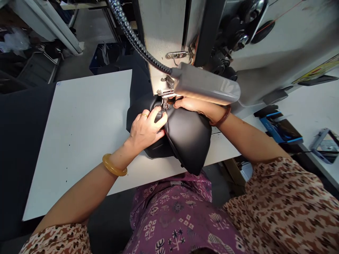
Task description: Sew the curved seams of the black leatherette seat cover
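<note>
Watching remotely, I see the left hand [145,130] pinching a black leatherette panel [189,141] at the presser foot [165,103], the right hand [189,105] lying open beside it, one seam [176,151] formed, the rest hidden.

Left hand [145,128] and right hand [193,107] press black padded material [188,141] under the presser foot [165,103].

Bright, even indoor light falls on the white rectangular tabletop [79,130]. Pale glare streaks the grey plastic lamp housing [205,84]; soft sheen runs along the curved black leather panel [189,139]. Deep shadow dims the grey concrete floor [79,53] upper left. Wide-angle bending stretches frame edges, especially the brown-patterned fabric sleeve [280,201]. Focus sharp, little blur.
</note>
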{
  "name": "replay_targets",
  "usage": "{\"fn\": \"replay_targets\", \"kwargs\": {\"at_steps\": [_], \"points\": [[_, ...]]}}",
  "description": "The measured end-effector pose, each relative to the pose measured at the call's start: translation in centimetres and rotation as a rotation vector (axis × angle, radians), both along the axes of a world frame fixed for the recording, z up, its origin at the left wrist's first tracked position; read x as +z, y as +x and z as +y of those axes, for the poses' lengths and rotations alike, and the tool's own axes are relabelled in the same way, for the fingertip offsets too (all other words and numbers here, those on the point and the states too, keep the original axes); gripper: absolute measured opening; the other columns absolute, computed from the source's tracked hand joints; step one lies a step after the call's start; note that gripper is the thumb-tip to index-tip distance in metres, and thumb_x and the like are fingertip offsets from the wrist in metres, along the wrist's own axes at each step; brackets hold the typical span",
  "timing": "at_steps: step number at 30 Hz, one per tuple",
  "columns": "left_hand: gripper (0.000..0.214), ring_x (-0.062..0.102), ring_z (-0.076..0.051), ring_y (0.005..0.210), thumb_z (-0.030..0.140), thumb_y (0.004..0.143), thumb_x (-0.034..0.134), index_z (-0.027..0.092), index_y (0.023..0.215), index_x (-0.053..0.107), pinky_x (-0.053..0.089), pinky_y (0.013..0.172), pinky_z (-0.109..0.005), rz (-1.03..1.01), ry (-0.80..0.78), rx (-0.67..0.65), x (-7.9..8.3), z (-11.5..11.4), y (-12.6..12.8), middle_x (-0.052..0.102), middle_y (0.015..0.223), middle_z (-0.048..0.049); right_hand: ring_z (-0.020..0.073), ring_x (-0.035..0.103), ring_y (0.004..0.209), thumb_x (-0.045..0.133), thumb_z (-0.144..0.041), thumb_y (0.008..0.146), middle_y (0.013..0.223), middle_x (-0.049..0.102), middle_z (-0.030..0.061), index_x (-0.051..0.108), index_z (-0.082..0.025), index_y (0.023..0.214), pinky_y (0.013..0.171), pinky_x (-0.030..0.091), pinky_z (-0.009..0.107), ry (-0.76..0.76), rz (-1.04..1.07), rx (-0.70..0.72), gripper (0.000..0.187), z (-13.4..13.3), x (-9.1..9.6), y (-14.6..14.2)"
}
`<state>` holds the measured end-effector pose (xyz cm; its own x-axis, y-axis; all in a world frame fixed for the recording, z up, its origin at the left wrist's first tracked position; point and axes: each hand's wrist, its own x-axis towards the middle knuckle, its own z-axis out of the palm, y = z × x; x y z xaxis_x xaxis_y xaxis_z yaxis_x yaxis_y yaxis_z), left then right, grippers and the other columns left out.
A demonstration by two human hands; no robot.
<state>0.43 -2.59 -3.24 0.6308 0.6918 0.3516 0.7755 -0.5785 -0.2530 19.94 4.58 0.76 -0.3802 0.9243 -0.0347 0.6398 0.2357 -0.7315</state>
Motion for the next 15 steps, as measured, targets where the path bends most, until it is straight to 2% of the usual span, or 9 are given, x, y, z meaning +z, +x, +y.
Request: {"fn": "replay_targets", "kwargs": {"at_steps": [7, 10, 15], "points": [[0.041, 0.056, -0.027, 0.086, 0.031, 0.083, 0.054, 0.024, 0.122, 0.061, 0.046, 0.067, -0.038, 0.013, -0.001, 0.018, 0.2, 0.0, 0.0, 0.06, 0.125, -0.0114, 0.018, 0.055, 0.076, 0.054, -0.004, 0.073, 0.073, 0.057, 0.0018, 0.061, -0.017, 0.072, 0.082, 0.05, 0.036, 0.027, 0.003, 0.01, 0.014, -0.3, 0.4, -0.1], [0.039, 0.056, -0.027, 0.086, 0.032, 0.084, 0.054, 0.023, 0.121, 0.061, 0.047, 0.067, -0.038, 0.001, 0.003, 0.016, 0.2, 0.1, 0.1, 0.061, 0.125, -0.0115, 0.0192, 0.056, 0.081, 0.059, -0.009, 0.073, 0.08, 0.06, 0.0024, 0.063, -0.017, 0.077, 0.084, 0.05, 0.037, 0.074, 0.005, 0.015, 0.01, 0.1, -0.1, 0.2], [0.038, 0.056, -0.027, 0.085, 0.031, 0.084, 0.054, 0.023, 0.12, 0.062, 0.046, 0.066, -0.038, -0.02, 0.01, 0.022, 0.1, 0.3, 0.2, 0.062, 0.125, -0.01, 0.0171, 0.057, 0.078, 0.062, -0.014, 0.074, 0.085, 0.064, 0.0032, 0.065, -0.016, 0.084, 0.082, 0.05, 0.035, 0.095, -0.056, -0.002, 0.011, 1.1, -1.4, 0.8]]}}
